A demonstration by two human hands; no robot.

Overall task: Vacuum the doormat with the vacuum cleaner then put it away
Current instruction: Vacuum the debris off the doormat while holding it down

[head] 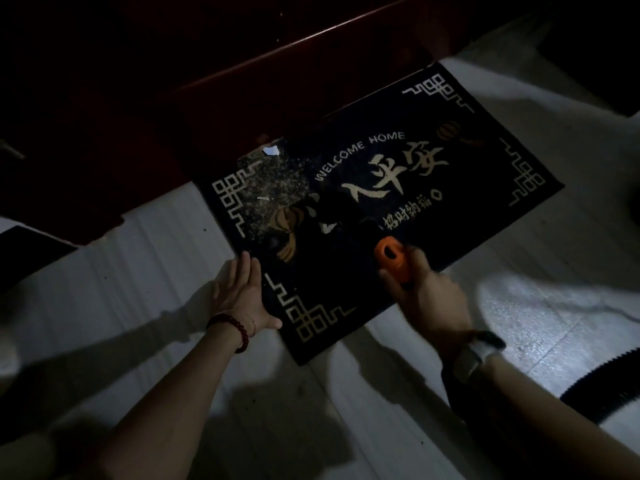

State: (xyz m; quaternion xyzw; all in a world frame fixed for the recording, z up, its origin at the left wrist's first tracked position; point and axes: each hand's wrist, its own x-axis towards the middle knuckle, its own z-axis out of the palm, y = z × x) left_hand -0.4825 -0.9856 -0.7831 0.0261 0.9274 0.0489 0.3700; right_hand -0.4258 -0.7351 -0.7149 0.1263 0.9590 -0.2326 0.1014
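Here, left hand point(242, 292) flat on doormat point(478, 188) edge, right hand point(429, 299) gripping vacuum handle point(389, 258)

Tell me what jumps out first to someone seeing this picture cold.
The dark doormat with pale lettering lies askew on the light floor, with crumbs speckling its far left corner. The right hand grips an orange vacuum nozzle at its near edge, while the left hand presses flat on the mat's left edge.
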